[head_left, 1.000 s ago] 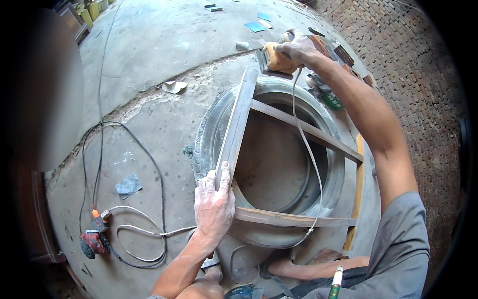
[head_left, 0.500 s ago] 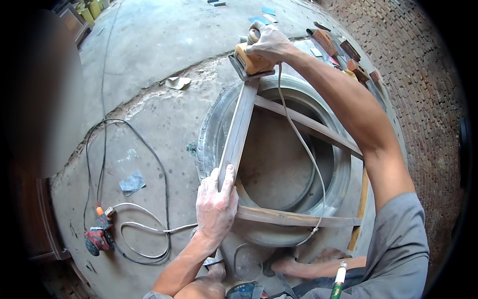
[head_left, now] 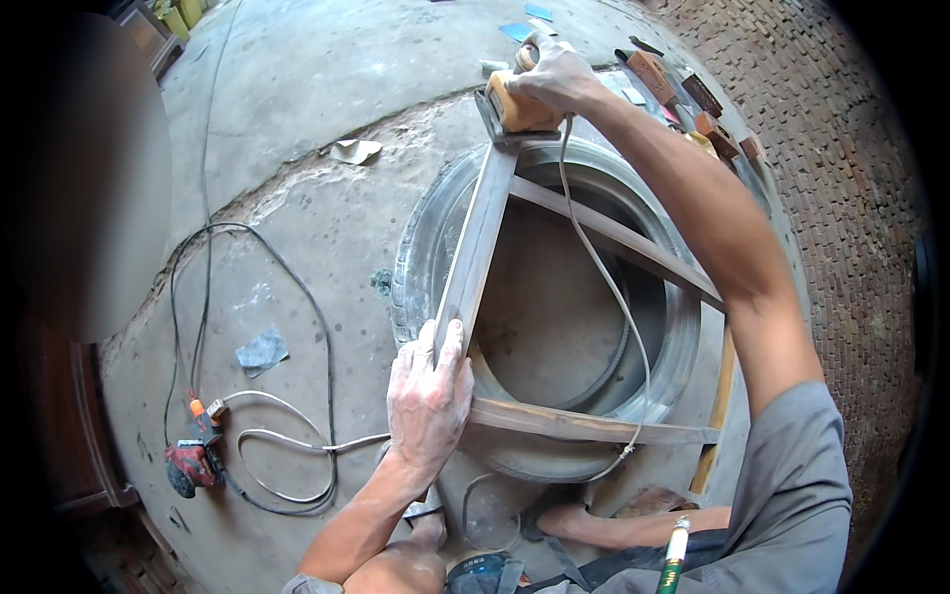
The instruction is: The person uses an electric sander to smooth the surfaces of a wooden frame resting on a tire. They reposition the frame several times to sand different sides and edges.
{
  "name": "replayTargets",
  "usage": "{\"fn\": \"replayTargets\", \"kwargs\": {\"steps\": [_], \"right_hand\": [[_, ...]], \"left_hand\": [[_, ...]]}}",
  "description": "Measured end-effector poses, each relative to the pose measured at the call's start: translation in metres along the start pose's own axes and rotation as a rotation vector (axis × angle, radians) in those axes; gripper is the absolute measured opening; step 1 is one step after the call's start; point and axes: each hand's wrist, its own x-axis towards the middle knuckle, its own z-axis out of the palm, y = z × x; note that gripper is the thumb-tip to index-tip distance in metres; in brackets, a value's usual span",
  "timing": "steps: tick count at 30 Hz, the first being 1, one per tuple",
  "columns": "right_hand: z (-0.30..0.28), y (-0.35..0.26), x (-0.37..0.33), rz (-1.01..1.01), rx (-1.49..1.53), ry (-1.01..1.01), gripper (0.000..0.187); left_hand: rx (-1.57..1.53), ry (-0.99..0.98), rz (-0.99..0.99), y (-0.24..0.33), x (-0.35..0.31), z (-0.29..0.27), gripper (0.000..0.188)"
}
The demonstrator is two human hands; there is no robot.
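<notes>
At the top of the view my right hand (head_left: pixel 559 77) is wrapped around the knob of a yellow electric sander (head_left: pixel 522 111). The sander's flat base rests at the far end of a wooden bar, slightly tilted to it. That bar is part of a wooden frame (head_left: pixel 473 259), which lies across a tire (head_left: pixel 421 223). Dust coats my left hand (head_left: pixel 431 396), which grips the frame's near left corner with its fingers along the bar. A pale cord (head_left: pixel 601 278) runs from the sander down over the tire.
On the left a red and black power tool (head_left: pixel 190 465) lies among looped cords beside a blue-grey sheet (head_left: pixel 261 351). Several bricks (head_left: pixel 651 77) line the right, near a brick-paved area (head_left: pixel 841 188). A rough crack (head_left: pixel 287 188) crosses the concrete; my legs are close below the tire.
My right hand and the sander have shifted slightly right, and the sander has turned a little over the bar's far end. My left hand keeps its hold on the corner.
</notes>
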Motion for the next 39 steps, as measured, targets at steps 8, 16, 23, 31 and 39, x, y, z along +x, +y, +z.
{"fn": "replayTargets", "kwargs": {"steps": [8,16,23,31,39], "right_hand": [[-0.006,-0.013,-0.012,0.017,0.035,-0.008,0.067],[-0.006,-0.032,-0.031,-0.040,0.010,-0.056,0.063],[0.005,-0.042,-0.069,-0.209,0.028,-0.009,0.061],[0.003,-0.058,-0.091,-0.241,0.043,-0.048,0.055],[-0.005,-0.052,-0.091,-0.233,0.051,-0.086,0.057]], "left_hand": [[-0.006,-0.016,-0.004,0.001,0.000,-0.001,0.061],[0.048,0.000,0.011,0.000,-0.001,0.002,0.059],[0.082,0.038,0.013,-0.004,-0.003,0.002,0.049],[0.120,0.051,0.030,-0.002,-0.008,-0.003,0.045],[0.090,0.053,0.032,0.002,-0.008,-0.002,0.044]]}}
